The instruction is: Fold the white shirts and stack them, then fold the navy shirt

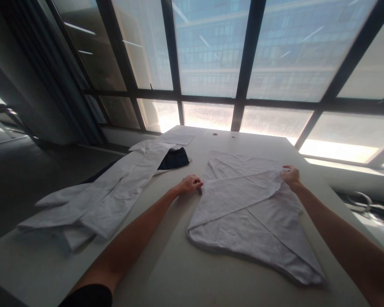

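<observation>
A white garment (pixel 233 217), partly folded with one layer lying slantwise across it, is spread on the white table (pixel 166 273). My left hand (pixel 191 184) is closed at the garment's left edge, its fingertips pinching the cloth. At the upper right edge my right hand (pixel 290 175) grips a corner of the same garment between thumb and fingers. Both arms reach forward, one on each side of the cloth. What kind of garment it is cannot be made out.
Left of my left arm lies a pile of white clothes (pixel 115 183), partly over the table edge, with a dark blue cloth (pixel 176 158) beneath. White paper (pixel 179 137) and a small round object (pixel 214 134) lie at the far end. Windows (pixel 211 51) stand behind.
</observation>
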`<state>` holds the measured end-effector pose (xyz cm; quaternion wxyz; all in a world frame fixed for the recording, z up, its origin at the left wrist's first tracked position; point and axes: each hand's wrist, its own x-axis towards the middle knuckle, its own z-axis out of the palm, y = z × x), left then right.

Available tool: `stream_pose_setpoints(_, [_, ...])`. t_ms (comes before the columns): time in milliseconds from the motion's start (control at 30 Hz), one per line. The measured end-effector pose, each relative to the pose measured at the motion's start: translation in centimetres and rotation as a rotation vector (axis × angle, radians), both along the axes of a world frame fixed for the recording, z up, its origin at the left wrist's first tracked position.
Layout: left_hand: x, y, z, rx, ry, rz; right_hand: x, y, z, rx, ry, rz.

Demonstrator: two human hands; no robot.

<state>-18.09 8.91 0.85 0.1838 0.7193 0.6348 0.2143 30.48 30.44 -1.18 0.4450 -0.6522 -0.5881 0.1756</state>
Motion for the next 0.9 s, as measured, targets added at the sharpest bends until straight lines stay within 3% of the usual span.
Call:
stream_pose_setpoints(233, [-1.5,-0.2,0.6,-0.002,-0.139,-0.127,-0.4,1.0,1.7,0.022,0.09,-0.045])
stream_pose_setpoints(433, [-2.6,0.3,0.4,-0.021,-0.165,-0.168,-0.7,-0.1,0.3,-0.044,0.091,-0.066])
stream_pose_setpoints(567, [-2.3,0.7,0.1,-0.019,-0.125,-0.136,-1.0,-1.6,0.5,-0.054,0.055,-0.079])
stream_pose_setpoints(700, [-1.9,0.8,-0.3,0.045,-0.055,-0.072,-1.8,-3.0,2.6,-0.009,0.01,-0.104])
stream_pose_setpoints(833, [-2.0,0.8,-0.2,0.048,-0.05,-0.086,-6.2,-8.1,4.1,0.058,-0.047,0.095])
stream_pose_setpoints(867, [-2.0,0.8,-0.1,0.042,-0.055,-0.098,-7.8,-10.5,4.2,0.08,-0.067,0.215])
stream_pose_setpoints(900, [-2.0,0.7,0.0,0.035,-0.06,-0.108,-9.5,-13.4,4.3,0.138,-0.127,0.447])
